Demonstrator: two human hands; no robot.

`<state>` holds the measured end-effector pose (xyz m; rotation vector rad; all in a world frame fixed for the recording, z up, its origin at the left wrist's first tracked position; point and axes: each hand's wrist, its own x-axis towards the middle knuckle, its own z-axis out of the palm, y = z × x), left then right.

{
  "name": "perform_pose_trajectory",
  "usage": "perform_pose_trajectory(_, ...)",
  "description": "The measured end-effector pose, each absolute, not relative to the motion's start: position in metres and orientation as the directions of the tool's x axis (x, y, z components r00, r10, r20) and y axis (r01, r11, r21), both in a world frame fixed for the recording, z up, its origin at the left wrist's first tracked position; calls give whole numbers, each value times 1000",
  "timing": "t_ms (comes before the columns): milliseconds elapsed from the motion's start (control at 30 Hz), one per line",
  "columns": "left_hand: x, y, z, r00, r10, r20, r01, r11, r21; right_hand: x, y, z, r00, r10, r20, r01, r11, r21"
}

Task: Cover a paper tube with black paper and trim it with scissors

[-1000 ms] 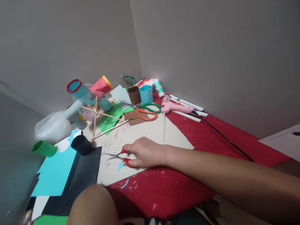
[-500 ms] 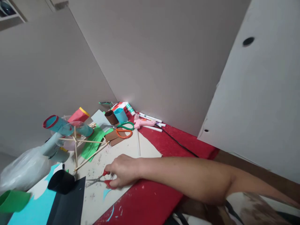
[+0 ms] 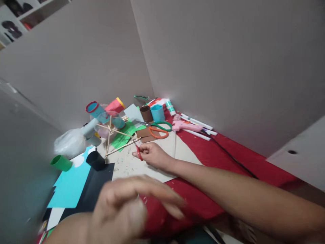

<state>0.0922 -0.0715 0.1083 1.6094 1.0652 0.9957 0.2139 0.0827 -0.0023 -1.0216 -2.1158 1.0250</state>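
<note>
My right hand (image 3: 156, 156) is closed around the handles of small red-handled scissors (image 3: 139, 153) above the pale board (image 3: 124, 169); their blades point away from me, toward a frame of thin wooden sticks (image 3: 108, 135). In the foreground my left hand (image 3: 127, 203) is raised over the red cloth (image 3: 162, 210), large and a little blurred. Its fingers stretch out to the right, and I see nothing held in it. A black paper ring (image 3: 95, 160) stands on black paper (image 3: 101, 179), beside light blue paper (image 3: 73, 189).
A pink glue gun (image 3: 186, 125) with a black cord lies among white sticks. Larger scissors with green and orange handles (image 3: 161, 128) rest by brown (image 3: 146, 114) and blue paper rings (image 3: 157, 113). A green ring (image 3: 61, 163) and plastic bag (image 3: 69, 142) are at left. Grey walls meet behind.
My left hand has come into view in the foreground. My right hand has lifted the red scissors and turned their blades away from me. The whole view has shifted.
</note>
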Motion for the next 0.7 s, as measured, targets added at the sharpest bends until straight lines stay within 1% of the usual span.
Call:
perform_pose_trajectory(33, 87, -58, 108, 218, 962, 162, 150, -197, 969, 215, 81, -1, -525, 831, 185, 378, 422, -824)
perform_pose_trajectory(100, 71, -34, 100, -53, 975, 217, 108, -210, 972, 217, 78, 1, -493, 837, 238, 375, 451, -810)
perform_pose_trajectory(133, 62, -24, 93, -164, 963, 215, 117, -197, 973, 218, 76, 2, -483, 835, 262, 380, 470, -797)
perform_pose_trajectory(167, 54, -17, 85, -219, 959, 182, 135, -155, 979, 219, 74, 2, -478, 831, 283, 391, 490, -779)
perform_pose_trajectory(233, 44, -8, 68, -182, 979, 92, 173, -60, 983, 220, 70, 1, -484, 816, 315, 422, 534, -733)
perform_pose_trajectory(333, 47, -4, 48, -108, 994, 23, 209, 0, 978, 220, 63, -1, -531, 778, 335, 480, 602, -638)
perform_pose_trajectory(500, 57, 3, 40, -137, 988, 74, 246, -39, 969, 220, 58, -2, -594, 732, 334, 559, 674, -482)
perform_pose_trajectory(700, 47, 4, 41, -151, 985, 88, 270, -45, 962, 223, 57, 3, -625, 709, 326, 607, 704, -368)
